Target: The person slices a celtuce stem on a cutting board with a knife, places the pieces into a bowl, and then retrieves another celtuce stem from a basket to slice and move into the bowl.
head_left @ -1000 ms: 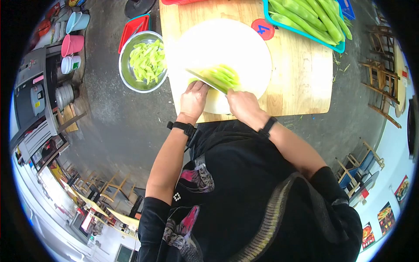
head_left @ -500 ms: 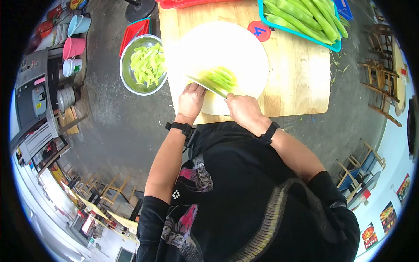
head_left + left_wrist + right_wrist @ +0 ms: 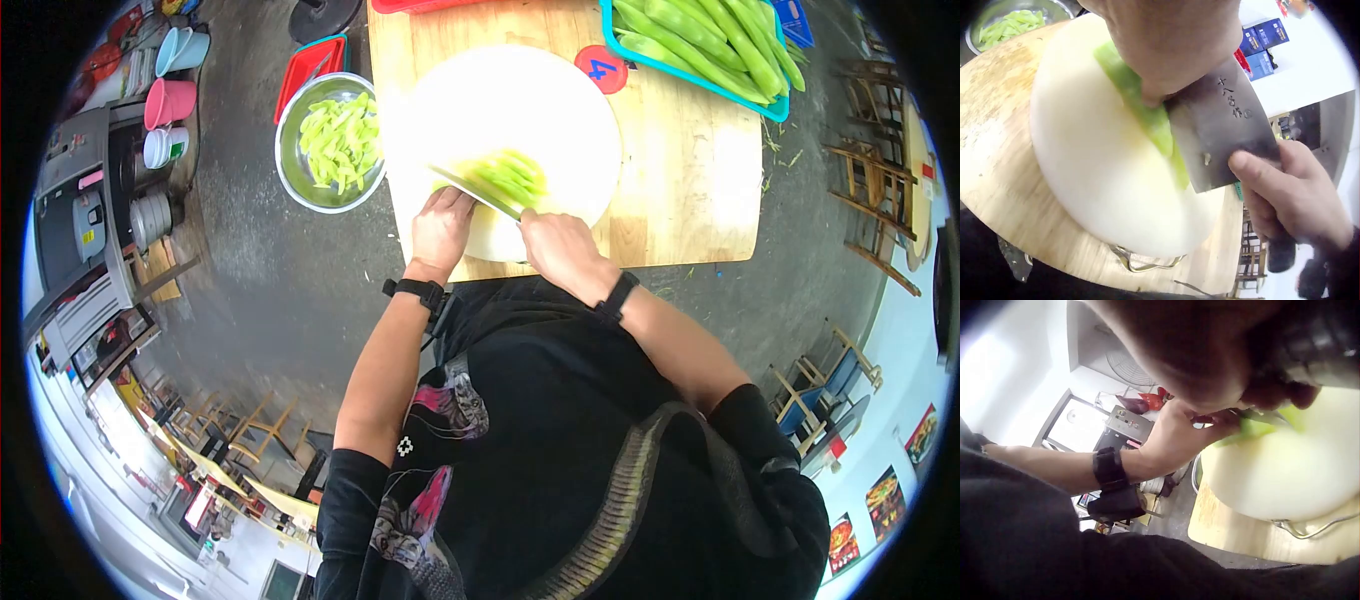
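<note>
On the thick round white cutting board (image 3: 480, 100), my right hand (image 3: 562, 250) grips the dark handle of a broad cleaver (image 3: 1225, 128), fingers wrapped round it and thumb on the blade's flat. My left hand (image 3: 440, 228) holds a long pale-green vegetable (image 3: 1124, 76) down on the board, curled fingers close beside the blade. In the left wrist view that hand hides part of both the vegetable and the cleaver. Cut green pieces (image 3: 512, 175) lie just beyond the blade in the head view.
Left of the wooden table (image 3: 690, 200) stands a metal bowl (image 3: 283, 165) of pale-green slices. A teal basket (image 3: 786, 106) heaped with long green vegetables sits at the far right, near a red disc (image 3: 602, 69) marked 4. The board has a metal handle (image 3: 1138, 265) at its near edge.
Both hands stay in almost the same place, with the cleaver beside the left fingers. The whole head view has shifted slightly; the bowl and basket stand as before.
</note>
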